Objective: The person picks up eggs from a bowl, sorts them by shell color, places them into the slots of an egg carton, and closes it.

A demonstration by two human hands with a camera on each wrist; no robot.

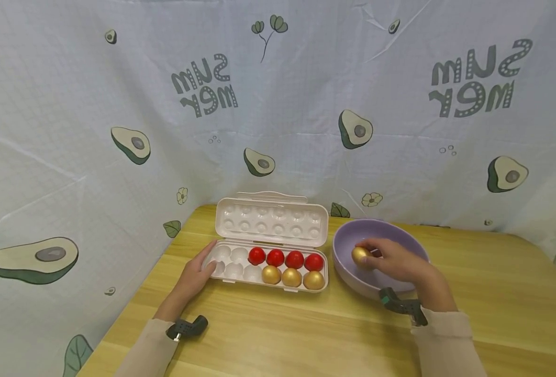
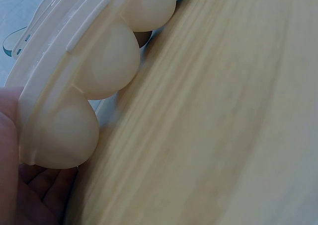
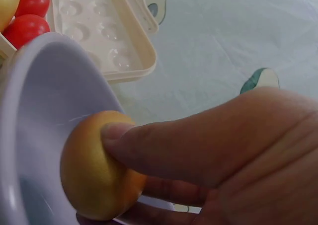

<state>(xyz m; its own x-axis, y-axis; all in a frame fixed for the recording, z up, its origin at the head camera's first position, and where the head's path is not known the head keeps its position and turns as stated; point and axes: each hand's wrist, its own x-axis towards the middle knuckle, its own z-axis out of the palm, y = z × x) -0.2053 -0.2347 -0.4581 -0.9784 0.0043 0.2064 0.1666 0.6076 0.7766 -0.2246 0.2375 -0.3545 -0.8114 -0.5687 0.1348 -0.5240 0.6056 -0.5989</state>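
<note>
My right hand (image 1: 393, 259) pinches a gold egg (image 3: 97, 165) between thumb and fingers, inside the outline of a purple bowl (image 1: 412, 243). Left of the bowl lies a white egg carton (image 1: 272, 242) with its lid (image 1: 272, 222) tipped back. Several red eggs (image 1: 275, 257) fill the right part of its back row, and three gold eggs (image 1: 291, 277) sit at the right of the front row. Bare cups (image 1: 234, 270) show at the carton's left end. There my left hand (image 1: 194, 275) grips the edge, thumb over the rim and fingers under it in the left wrist view.
The carton and bowl stand side by side on a yellow wooden table (image 1: 268, 330). A pale curtain (image 1: 297, 131) printed with avocados hangs right behind the table and along its left side. Dark wrist cameras (image 1: 186, 328) are strapped over both sleeves.
</note>
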